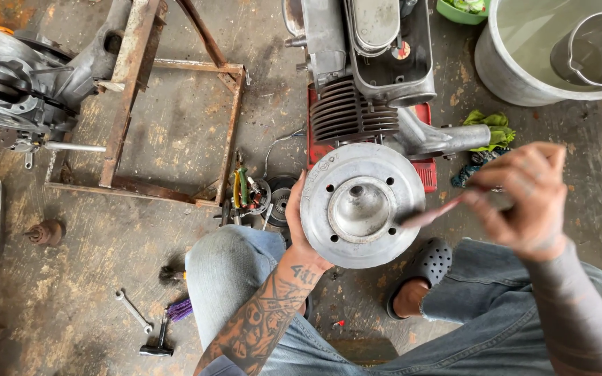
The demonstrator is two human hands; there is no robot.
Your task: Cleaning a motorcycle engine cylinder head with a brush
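Note:
A round grey metal cylinder head [361, 204] with a domed middle and several bolt holes is held up over my knees. My left hand [299, 240] grips its left rim from behind. My right hand [529, 198] is closed on a thin reddish tool [435, 214], blurred by motion, and its tip touches the right side of the metal part. Both forearms are tattooed, and I sit in jeans and a dark clog [428, 263].
A finned engine [364, 76] rests on a red tray [426, 170] ahead. A rusty steel frame [175, 104] and another engine [15, 76] stand at left. A large metal tub [524, 63] sits top right. Pliers, a wrench [134, 311] and a small hammer [158, 341] lie on the floor.

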